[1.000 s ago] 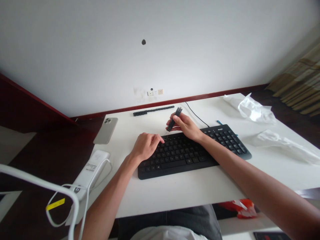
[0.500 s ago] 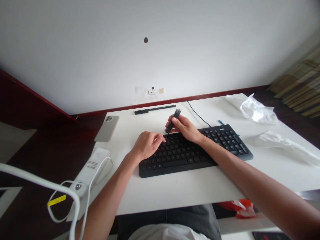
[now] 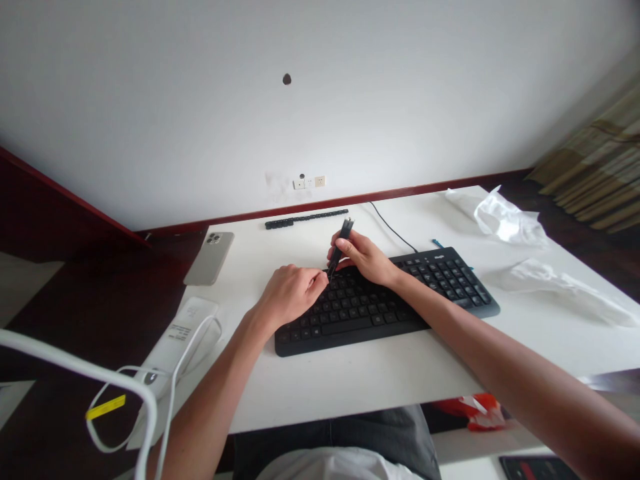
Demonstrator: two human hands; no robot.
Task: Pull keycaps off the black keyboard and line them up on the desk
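Observation:
A black computer keyboard [image 3: 350, 313] lies slightly slanted on the white table. Above its upper left part, my right hand [image 3: 363, 257] grips a slim black tool [image 3: 343, 241], held steeply, with a shiny end at the top. Thin wire-like parts show at the tool's lower end. My left hand [image 3: 294, 292] is closed in a pinch right at that lower end, over the keyboard's left side. What lies between its fingertips is too small to make out. Behind the hands, black keycaps [image 3: 305, 219] lie in a long row, doubled at the left end.
On the left lie a phone [image 3: 210, 259] and a white power strip [image 3: 175, 340] with a looped white cable. Crumpled white plastic bags [image 3: 510, 217] rest at the right. A small blue item [image 3: 438, 244] lies behind the keyboard, near its black cord [image 3: 395, 230].
The tool's lower end and my left fingertips have come together; a small gap was there before. The tool stands a little more upright. The whole view has shifted slightly.

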